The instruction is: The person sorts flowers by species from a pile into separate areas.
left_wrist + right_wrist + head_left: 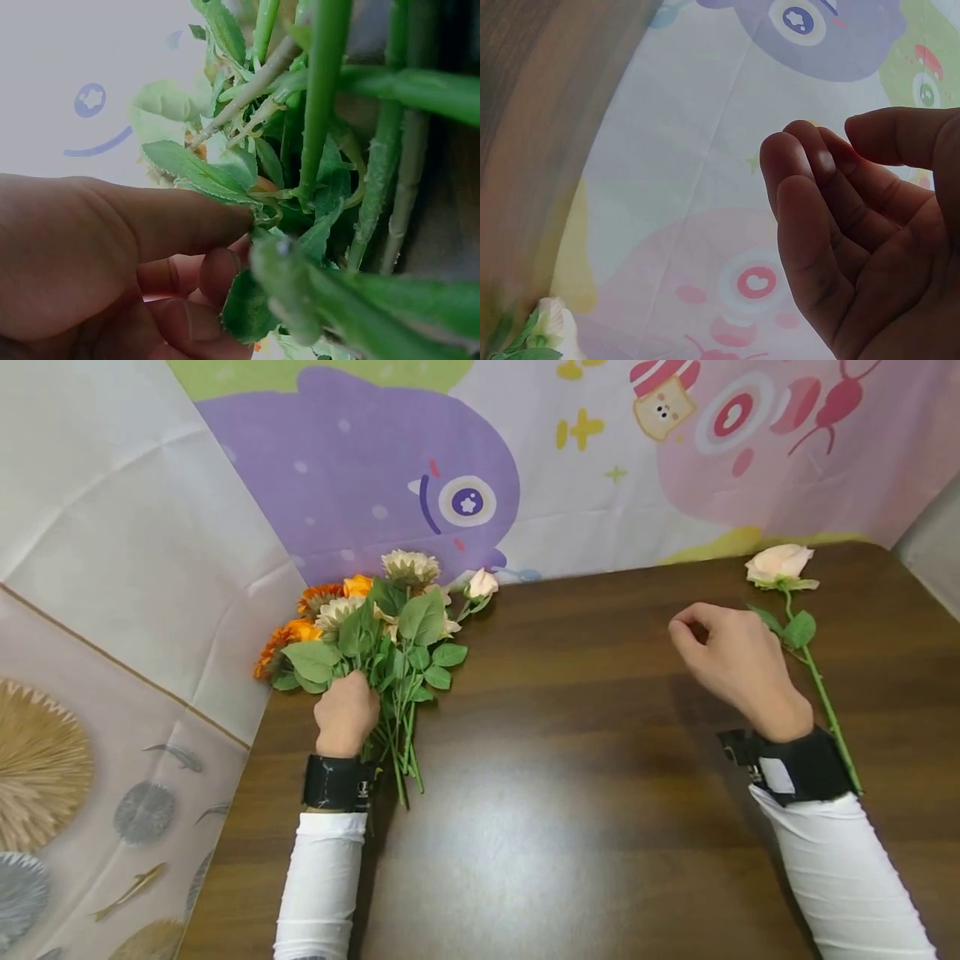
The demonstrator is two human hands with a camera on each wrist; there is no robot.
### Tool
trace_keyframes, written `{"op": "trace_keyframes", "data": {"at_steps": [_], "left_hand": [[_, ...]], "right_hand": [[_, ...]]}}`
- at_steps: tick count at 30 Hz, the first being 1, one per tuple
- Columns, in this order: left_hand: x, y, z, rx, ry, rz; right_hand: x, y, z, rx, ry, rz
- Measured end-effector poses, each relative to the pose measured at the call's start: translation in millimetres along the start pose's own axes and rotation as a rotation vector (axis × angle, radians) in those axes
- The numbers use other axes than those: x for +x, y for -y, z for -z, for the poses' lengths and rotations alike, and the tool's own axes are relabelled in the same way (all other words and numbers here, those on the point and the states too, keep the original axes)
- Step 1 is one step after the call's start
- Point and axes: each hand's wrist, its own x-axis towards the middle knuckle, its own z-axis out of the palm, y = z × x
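Note:
At the table's left side my left hand (pixel 347 714) grips the stems of a bunch of flowers (pixel 422 620). Its blooms are orange, cream and pale pink, with green leaves below them. In the left wrist view, the thumb and curled fingers (pixel 172 225) pinch among leaves and green stems (pixel 322 97); part of the grip is hidden by foliage. My right hand (pixel 738 664) hovers over the right of the table, fingers loosely curled and thumb near them, holding nothing. Just right of it lies a single pale pink rose (pixel 780 564) on a long stem, partly behind the wrist.
A dark wooden table (pixel 540 735) lies under both hands. Behind it hangs a cloth (pixel 592 518) with cartoon figures, meeting the table's back edge. On the left, another printed cloth (pixel 135 693) borders the table. Each wrist wears a black strap (pixel 333 782).

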Motion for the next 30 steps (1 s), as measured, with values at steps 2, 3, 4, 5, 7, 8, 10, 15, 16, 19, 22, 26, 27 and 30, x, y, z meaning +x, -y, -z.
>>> {"op": "trace_keyframes", "data": {"at_steps": [2, 3, 4, 5, 7, 8, 10, 15, 16, 19, 22, 26, 27, 30], "left_hand": [[0.8, 0.4, 0.3, -0.002, 0.005, 0.002], [1.1, 0.7, 0.5, -0.004, 0.012, 0.002], [1.2, 0.7, 0.8, -0.005, 0.017, 0.003], [1.3, 0.8, 1.3, -0.004, 0.022, 0.004], [1.0, 1.4, 2.0, -0.002, 0.035, 0.005], [0.8, 1.6, 2.4, -0.003, 0.045, 0.007], [0.4, 2.3, 3.0, -0.002, 0.063, 0.007], [-0.6, 3.6, 4.4, -0.012, 0.103, 0.009], [-0.8, 3.6, 5.0, -0.015, 0.105, 0.008], [0.0, 4.7, 5.6, -0.023, 0.101, 0.001], [0.7, 4.8, 7.5, -0.029, 0.095, -0.001], [-0.5, 5.1, 11.0, -0.059, 0.094, -0.009], [-1.1, 5.2, 11.5, -0.073, 0.095, -0.014], [-3.5, 4.8, 12.6, -0.11, 0.095, -0.043]], "right_hand": [[0.6, 0.5, 0.3, -0.001, 0.008, -0.003], [0.7, 0.6, 0.5, -0.003, 0.011, -0.005], [0.7, 0.7, 0.7, -0.004, 0.014, -0.007], [0.5, 0.6, 0.8, -0.004, 0.019, -0.009], [0.3, 0.4, 1.1, -0.001, 0.033, -0.014], [0.0, 0.3, 1.3, 0.0, 0.037, -0.017], [-0.6, 0.2, 1.7, 0.001, 0.046, -0.021], [-0.6, -0.5, 1.9, 0.006, 0.064, -0.023], [-0.5, -0.6, 1.7, 0.007, 0.068, -0.022], [-0.1, -0.4, 1.4, 0.008, 0.079, -0.022], [0.4, -0.8, 0.7, 0.002, 0.089, -0.022], [1.0, -1.0, -0.3, -0.007, 0.099, -0.02], [1.0, -0.9, -0.5, -0.008, 0.103, -0.019], [0.5, -0.2, -0.9, -0.01, 0.114, -0.016]]}}
